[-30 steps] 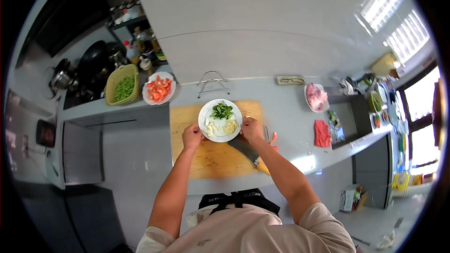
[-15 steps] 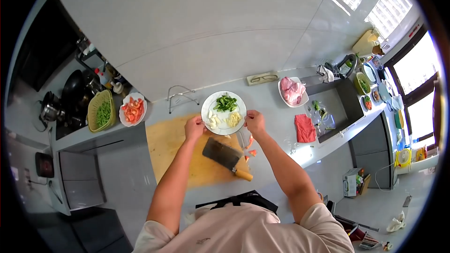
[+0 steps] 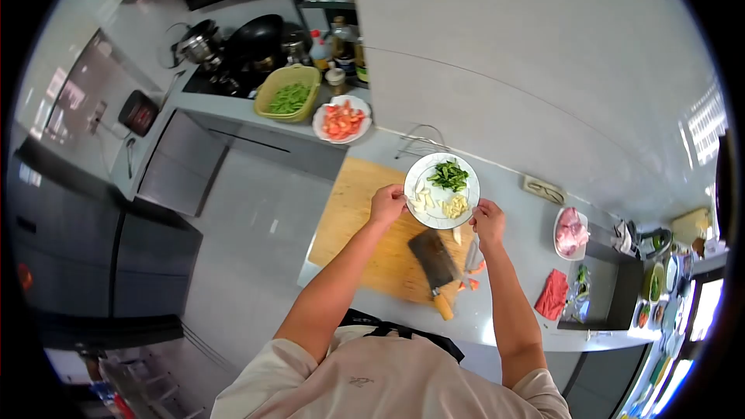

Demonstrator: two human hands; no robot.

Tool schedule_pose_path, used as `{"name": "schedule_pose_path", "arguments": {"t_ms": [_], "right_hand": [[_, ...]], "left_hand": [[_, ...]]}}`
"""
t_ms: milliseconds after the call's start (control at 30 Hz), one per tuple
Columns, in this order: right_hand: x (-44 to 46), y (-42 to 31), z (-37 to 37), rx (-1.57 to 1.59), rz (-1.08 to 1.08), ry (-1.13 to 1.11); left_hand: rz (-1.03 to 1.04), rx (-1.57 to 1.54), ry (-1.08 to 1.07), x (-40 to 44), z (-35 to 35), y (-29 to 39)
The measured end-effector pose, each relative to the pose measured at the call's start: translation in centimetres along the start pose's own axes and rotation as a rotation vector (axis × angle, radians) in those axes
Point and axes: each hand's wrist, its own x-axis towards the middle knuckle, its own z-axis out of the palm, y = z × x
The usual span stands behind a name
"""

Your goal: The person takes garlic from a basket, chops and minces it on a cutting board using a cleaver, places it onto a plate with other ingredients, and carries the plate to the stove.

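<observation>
Between both hands a white plate (image 3: 440, 220) is held by its rim, above the far edge of the wooden cutting board (image 3: 365, 217). Three small piles lie on it: chopped green pieces (image 3: 448, 175), pale white slices (image 3: 423, 200) and finely chopped yellowish bits (image 3: 455, 206). My left hand (image 3: 389, 204) pinches the plate's left rim, and my right hand (image 3: 488, 221) grips the lower right rim. Nearer to me, a cleaver (image 3: 434, 261) with a wooden handle rests on the board. Red scraps (image 3: 470, 285) lie at the board's right edge.
Left along the counter are a plate of cut tomatoes (image 3: 342, 119) and a yellow-green basket (image 3: 279, 109) of green beans. A wire rack (image 3: 421, 140) stands behind the plate. Right are a bowl of raw meat (image 3: 571, 234), a red cloth (image 3: 552, 295) and the sink (image 3: 604, 252).
My view has turned to the left, so the stove side shows more. The plate stays in both hands, while the cleaver remains on the board.
</observation>
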Motion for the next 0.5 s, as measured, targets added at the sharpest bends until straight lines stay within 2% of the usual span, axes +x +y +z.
{"name": "schedule_pose_path", "arguments": {"t_ms": [133, 267, 500], "right_hand": [[-2.0, -1.5, 8.1, 0.059, 0.030, -0.110], [-6.0, -2.5, 18.3, 0.019, -0.001, -0.163], [-12.0, -1.5, 37.3, 0.050, 0.076, -0.264]], "left_hand": [[0.016, -0.101, 0.034, -1.4, -9.1, 0.7], [-0.085, -0.250, 0.033, -4.8, -19.3, 2.5], [-0.082, -0.241, 0.141, -6.1, -39.2, 0.7]]}}
